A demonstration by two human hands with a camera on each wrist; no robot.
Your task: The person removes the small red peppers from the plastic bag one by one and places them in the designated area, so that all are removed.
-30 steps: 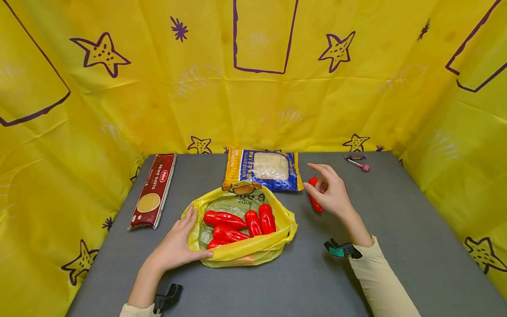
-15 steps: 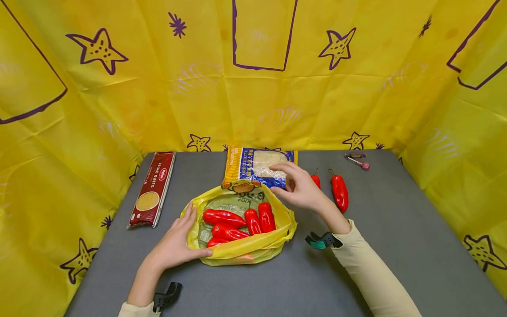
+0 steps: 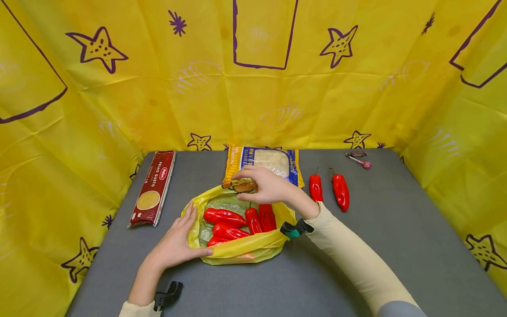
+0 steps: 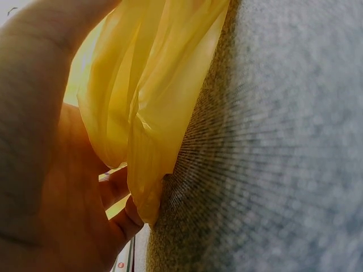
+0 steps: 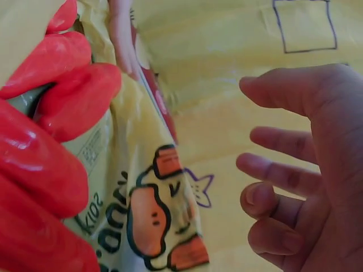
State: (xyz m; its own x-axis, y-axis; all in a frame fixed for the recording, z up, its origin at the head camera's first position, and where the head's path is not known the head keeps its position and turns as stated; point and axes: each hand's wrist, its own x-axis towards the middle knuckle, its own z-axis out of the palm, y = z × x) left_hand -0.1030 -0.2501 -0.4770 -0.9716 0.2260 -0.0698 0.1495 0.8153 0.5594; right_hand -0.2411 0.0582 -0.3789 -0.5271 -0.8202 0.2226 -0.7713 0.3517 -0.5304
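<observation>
In the head view a yellow plastic bag (image 3: pixel 241 251) stands with its mouth spread, and several red peppers (image 3: pixel 225 217) lie inside. My left hand (image 3: pixel 174 246) rests against the bag's left end, fingers extended along its side and thumb along the front rim. The left wrist view has the yellow plastic (image 4: pixel 147 107) between thumb and fingers. Over the bag's far rim hovers my right hand (image 3: pixel 269 185), fingers and thumb apart. Nothing is held in that hand (image 5: pixel 306 164) in the right wrist view; the bag's printed cartoon rim (image 5: pixel 150 218) is to its left.
Two red peppers (image 3: pixel 340 192) lie right of the bag. Behind it is a blue and yellow pasta pack (image 3: pixel 273 160), partly covered by my right hand. A red spaghetti pack (image 3: pixel 152 189) lies at left, a lollipop (image 3: pixel 365 164) at far right. Yellow cloth walls (image 3: pixel 257 105) enclose the table.
My right hand has moved left from beside the loose peppers to above the bag's far rim, uncovering those peppers. The left hand and the bag have stayed put.
</observation>
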